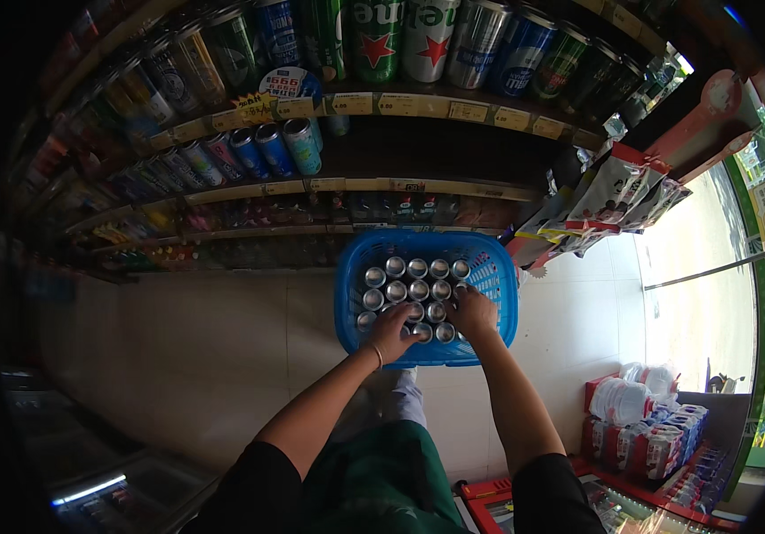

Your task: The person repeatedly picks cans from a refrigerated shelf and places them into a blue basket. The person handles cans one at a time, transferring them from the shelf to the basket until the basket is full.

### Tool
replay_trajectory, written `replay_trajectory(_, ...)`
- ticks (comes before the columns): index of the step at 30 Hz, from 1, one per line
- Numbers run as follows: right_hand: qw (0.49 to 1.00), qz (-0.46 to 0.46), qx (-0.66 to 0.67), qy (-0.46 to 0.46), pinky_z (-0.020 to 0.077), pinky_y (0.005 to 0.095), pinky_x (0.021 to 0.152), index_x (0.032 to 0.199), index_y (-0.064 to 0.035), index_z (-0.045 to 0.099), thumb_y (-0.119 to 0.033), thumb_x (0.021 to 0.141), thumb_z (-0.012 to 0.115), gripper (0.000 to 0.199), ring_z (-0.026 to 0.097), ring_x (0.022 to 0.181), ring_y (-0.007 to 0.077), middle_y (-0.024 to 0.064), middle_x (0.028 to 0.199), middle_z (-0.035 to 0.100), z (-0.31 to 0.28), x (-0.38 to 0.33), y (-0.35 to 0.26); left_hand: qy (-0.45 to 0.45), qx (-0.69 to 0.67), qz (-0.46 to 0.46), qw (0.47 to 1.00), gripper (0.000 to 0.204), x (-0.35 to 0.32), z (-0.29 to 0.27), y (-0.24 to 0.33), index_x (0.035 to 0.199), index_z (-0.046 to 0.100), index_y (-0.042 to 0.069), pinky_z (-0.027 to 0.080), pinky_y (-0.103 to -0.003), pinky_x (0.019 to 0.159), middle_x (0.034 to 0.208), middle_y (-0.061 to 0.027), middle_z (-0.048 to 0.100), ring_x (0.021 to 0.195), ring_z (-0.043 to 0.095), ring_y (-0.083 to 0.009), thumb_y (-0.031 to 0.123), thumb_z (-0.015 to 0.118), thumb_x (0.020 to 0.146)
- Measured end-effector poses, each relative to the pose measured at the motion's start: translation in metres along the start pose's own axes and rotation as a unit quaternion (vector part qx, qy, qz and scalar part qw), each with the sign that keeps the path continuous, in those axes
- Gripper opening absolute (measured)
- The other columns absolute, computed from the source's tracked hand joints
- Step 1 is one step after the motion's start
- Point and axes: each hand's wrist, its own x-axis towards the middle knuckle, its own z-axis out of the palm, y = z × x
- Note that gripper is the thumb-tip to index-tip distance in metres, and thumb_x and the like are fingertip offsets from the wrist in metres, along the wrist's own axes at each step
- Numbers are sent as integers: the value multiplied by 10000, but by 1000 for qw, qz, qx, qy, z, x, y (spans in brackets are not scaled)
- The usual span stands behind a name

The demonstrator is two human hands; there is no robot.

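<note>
A blue plastic basket with slotted sides holds rows of upright cans, their silver tops facing up. My left hand reaches in at the near left part of the basket, its fingers curled around a can among the others. Over the right part of the rows, my right hand has its fingers bent down round the top of another can. The palms hide parts of both held cans and some of those beside them. A thin band circles my left wrist.
Beyond the basket rise store shelves with rows of drink cans. Hanging snack bags stick out at the right. Bottled-water packs are stacked at the lower right, near a bright doorway. Pale floor tiles lie around the basket.
</note>
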Motion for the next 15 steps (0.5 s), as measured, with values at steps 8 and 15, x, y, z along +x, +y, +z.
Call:
replay_trajectory(8,973,-195,61,110,545,451,753,1211,-75,570,-392,843,635,491,647,944,342,146,1147,582,-65,127,-119,201,-50,-52,977,672,57,-90,-42,1405,377,21,384,-449,1053,1415,-213,422,1288,425,-392,311,675,877)
replay_trajectory(15,972,-205,44,108,486,383,908,1379,-138,438,-511,847,628,676,554,1161,300,176,1343,498,-77,328,-183,257,-105,-84,957,651,116,-152,-39,1410,392,50,356,-449,1075,1424,-197,426,1320,394,-370,354,643,891)
